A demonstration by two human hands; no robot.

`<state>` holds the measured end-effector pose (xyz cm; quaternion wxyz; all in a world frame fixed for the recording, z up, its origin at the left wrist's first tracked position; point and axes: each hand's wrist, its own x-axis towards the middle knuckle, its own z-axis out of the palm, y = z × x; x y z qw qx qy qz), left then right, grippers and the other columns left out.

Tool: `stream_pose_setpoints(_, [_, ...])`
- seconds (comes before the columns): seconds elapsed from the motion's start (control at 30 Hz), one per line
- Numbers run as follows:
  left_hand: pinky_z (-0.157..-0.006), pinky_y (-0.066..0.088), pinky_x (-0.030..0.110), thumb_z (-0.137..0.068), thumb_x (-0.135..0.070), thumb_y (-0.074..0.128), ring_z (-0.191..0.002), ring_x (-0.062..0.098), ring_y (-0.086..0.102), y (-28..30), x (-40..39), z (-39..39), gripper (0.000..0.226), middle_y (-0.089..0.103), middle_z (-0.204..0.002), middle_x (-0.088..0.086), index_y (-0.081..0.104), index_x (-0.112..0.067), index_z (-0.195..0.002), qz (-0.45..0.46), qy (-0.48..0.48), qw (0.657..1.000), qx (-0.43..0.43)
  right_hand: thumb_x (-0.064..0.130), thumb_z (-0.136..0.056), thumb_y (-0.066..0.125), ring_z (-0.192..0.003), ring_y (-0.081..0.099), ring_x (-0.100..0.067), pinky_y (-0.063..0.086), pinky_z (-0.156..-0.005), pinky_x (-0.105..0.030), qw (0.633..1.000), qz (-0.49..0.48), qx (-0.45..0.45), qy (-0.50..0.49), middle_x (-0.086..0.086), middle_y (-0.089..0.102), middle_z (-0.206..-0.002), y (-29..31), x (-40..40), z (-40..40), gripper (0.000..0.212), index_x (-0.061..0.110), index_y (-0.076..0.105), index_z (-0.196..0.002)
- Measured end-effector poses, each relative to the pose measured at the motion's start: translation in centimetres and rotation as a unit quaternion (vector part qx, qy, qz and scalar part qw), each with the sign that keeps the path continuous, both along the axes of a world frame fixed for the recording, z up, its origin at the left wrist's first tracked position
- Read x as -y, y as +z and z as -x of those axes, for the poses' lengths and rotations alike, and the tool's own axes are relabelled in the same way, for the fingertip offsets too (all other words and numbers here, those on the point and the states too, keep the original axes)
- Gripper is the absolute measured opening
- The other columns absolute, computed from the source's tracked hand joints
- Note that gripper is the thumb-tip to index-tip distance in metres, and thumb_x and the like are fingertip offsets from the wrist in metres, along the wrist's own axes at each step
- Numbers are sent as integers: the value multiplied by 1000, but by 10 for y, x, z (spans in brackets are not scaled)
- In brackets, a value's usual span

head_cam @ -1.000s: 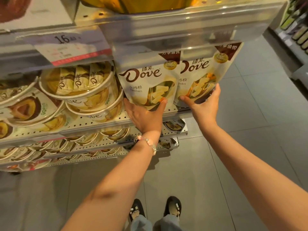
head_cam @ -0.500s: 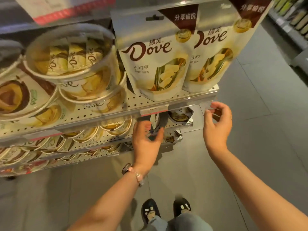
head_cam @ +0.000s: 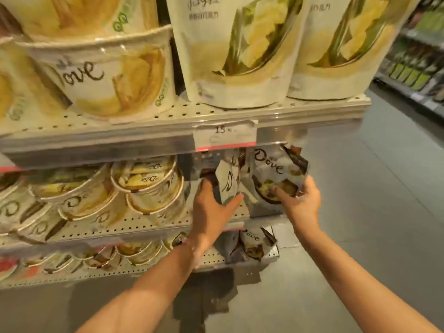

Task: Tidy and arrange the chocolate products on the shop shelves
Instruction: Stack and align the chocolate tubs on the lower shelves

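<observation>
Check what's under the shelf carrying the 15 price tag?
Under that shelf: stacked Dove tubs and two Dove pouches, held by the left hand and right hand. Behind the pouches: hidden.

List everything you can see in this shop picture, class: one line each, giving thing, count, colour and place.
Big pouches: two, cream, top shelf right.
Tubs: many, cream and gold, stacked on the left of every shelf.
Small pouches: two in the hands, white and brown, middle shelf; more on the one below.
Price tag: one, white with red strip, top shelf edge.
Floor: grey tiles, right.
Left hand: grips one small pouch.
Right hand: grips the other.
</observation>
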<state>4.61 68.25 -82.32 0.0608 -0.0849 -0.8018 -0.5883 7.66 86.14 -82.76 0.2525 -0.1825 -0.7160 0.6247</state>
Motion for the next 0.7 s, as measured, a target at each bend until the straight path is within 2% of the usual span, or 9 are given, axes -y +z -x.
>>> stream_pose_setpoints(0.07, [-64, 48, 4, -71, -17, 80, -88, -13, 59, -18, -4, 1, 44, 62, -95, -17, 52, -40, -96, -6, 15, 999, -44, 13, -68, 81, -87, 62, 2, 49, -66, -11, 1000, -12, -22, -5, 17, 64, -93, -18, -2, 8, 46, 32, 56, -101])
stream_pose_setpoints(0.1, [-62, 44, 1, -71, -15, 80, -84, -20, 56, -25, -6, 2, 45, 59, -90, -23, 50, -42, -91, -1, 25, 998, -52, 16, -66, 82, -86, 62, 2, 50, -68, -13, 999, -13, -31, -7, 18, 65, -92, -26, -3, 12, 46, 35, 56, -99])
stream_pose_setpoints(0.23, [-67, 49, 7, -75, -19, 77, -78, -22, 55, -42, -7, 14, 40, 57, -84, -29, 48, -43, -88, -6, 37, 997, -67, 24, -65, 83, -84, 64, 3, 51, -72, -19, 998, -36, -56, -1, 16, 67, -90, -51, -7, 23, 38, 39, 56, -88])
stream_pose_setpoints(0.33, [-68, 48, 5, -75, -15, 75, -78, -21, 56, -46, -4, 18, 39, 56, -88, -30, 53, -38, -97, -31, 40, 995, -91, 22, -67, 82, -78, 64, 6, 50, -67, -13, 996, -59, -63, 11, 21, 67, -79, -56, -16, 24, 32, 36, 59, -84])
stream_pose_setpoints(0.4, [-65, 47, 3, -75, -13, 76, -76, -16, 57, -45, 3, 19, 39, 57, -89, -26, 54, -35, -100, -37, 34, 996, -71, 21, -69, 81, -83, 65, 0, 52, -71, -21, 997, -60, -51, 27, 17, 68, -85, -55, -23, 21, 29, 32, 61, -88])
stream_pose_setpoints(0.47, [-66, 50, 8, -75, -13, 75, -81, -11, 58, -42, 13, 21, 39, 60, -92, -21, 53, -39, -95, -35, 19, 999, -31, 18, -70, 80, -87, 65, -5, 53, -73, -25, 997, -44, -34, 54, 12, 68, -88, -51, -32, 18, 28, 29, 62, -89])
stream_pose_setpoints(0.6, [-88, 53, 36, -77, -10, 72, -101, 8, 61, -33, 30, 36, 38, 65, -101, -13, 54, -38, -95, -43, -9, 998, 34, 16, -71, 79, -85, 67, -7, 55, -74, -28, 993, -23, 0, 114, 7, 71, -91, -38, -54, 22, 29, 21, 64, -94])
stream_pose_setpoints(0.7, [-91, 51, 45, -79, -4, 68, -110, 18, 60, -35, 35, 43, 40, 66, -113, -1, 56, -33, -102, -92, -24, 993, 66, 14, -71, 78, -86, 70, -11, 55, -64, -21, 987, -4, 19, 162, 4, 73, -93, -34, -69, 27, 29, 21, 62, -94])
